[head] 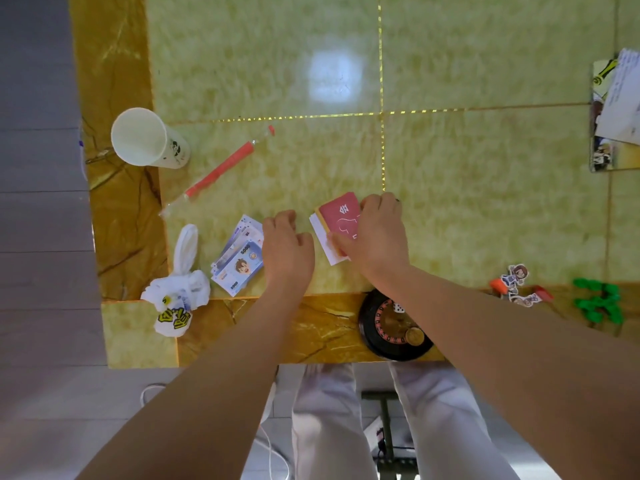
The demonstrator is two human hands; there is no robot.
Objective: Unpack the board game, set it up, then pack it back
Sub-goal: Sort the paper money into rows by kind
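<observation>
Head view: a white cup (138, 136) stood at the far left of the surface (485, 202), on its amber border. Just right of it lay a red stick (221, 171) in clear wrap, slanting away from the person. Nearer the front edge sat a knotted white bag (180, 289) with yellow print. Beside it, a loose pile of play notes (237, 261) lay fanned out, the top one showing a cartoon face.

The left grip (285, 244) rested knuckles-up on the surface between the notes and the cards (334, 220). Its fingers were loosely curled under with nothing visible in them, its near side was just touching the notes' edge, and its thumb pointed toward the cards.

The cards lay flat near the middle of the surface: a red one with white marks on top, with yellow and white edges slipping out beneath it on the left. The right grip (377, 233) was closed round this stack, with the thumb pressed on the near part of the red card and the fingers curled over the far right edge.

Under the right forearm, at the front edge, sat a black roulette wheel (391, 327) with a white die (399, 308) in it. Further right were cut-out figures (517, 275) on red and orange stands, then a cluster of green pieces (599, 304). At the far right edge, well apart from the rest, lay a printed box (604, 147) with a white sheet (620, 98) on top.
</observation>
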